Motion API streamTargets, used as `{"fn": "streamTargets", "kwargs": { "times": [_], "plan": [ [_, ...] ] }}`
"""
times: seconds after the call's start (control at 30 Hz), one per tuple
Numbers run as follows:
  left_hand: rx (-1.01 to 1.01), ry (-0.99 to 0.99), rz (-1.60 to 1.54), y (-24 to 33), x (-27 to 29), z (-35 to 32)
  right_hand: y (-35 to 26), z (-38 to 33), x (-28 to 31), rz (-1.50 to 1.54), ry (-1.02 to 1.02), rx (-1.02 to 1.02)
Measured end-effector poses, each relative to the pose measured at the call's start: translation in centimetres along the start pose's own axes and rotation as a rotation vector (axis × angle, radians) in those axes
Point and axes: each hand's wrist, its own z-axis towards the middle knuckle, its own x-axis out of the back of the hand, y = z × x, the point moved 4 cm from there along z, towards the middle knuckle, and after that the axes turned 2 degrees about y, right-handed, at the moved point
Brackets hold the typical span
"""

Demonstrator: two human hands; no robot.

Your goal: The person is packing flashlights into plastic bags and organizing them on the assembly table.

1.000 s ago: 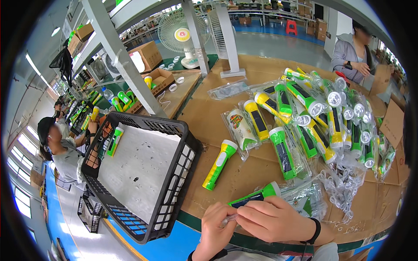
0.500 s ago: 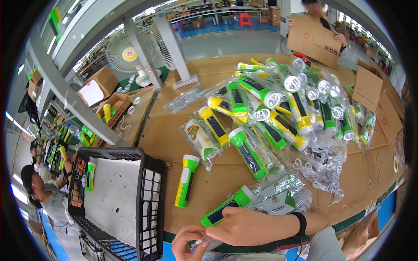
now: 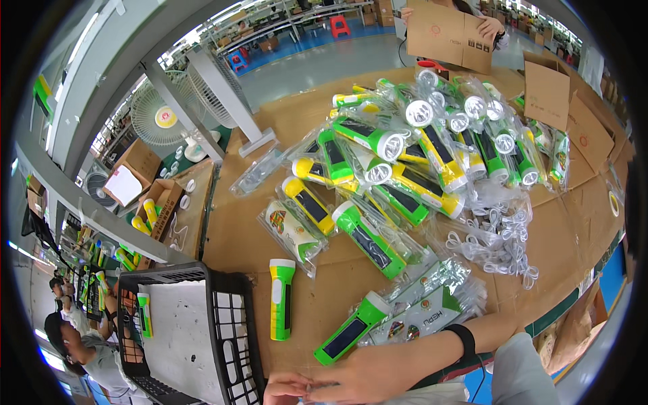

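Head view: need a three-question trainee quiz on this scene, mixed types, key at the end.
1. True or false: a crated flashlight shows inside the black crate.
2. Pick one. The coiled white cables lie: A) in the crate; B) on the floor; C) on the cardboard-covered table.
3. Fill in: the dark-panelled flashlight nearest the right hand has a ____ body.

Key: 1 true; 2 C; 3 green.

A red stool stands on blue flooring.
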Motion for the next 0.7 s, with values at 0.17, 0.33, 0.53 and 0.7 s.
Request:
{"fn": "streamTargets", "kwargs": {
  "times": [0.17,0.33,0.53,0.7],
  "plan": [
    [0.180,-0.126,-0.054,-1.8,1.6,-0.1,-0.5,2.3,3.0,0.292,-0.746,-0.186],
    [0.394,-0.411,0.235,-1.8,0.8,0.3,-0.2,-0.1,0.7,0.178,-0.338,-0.110],
    [0.066,0.034,-0.121,-1.5,4.9,-1.2,3.9,-0.7,6.3,0.588,-0.524,-0.456],
    [0.106,0.180,-0.377,-1.8,5.6,-2.7,5.5,-0.6,5.1,0.678,0.082,-0.299]
  ]
}}
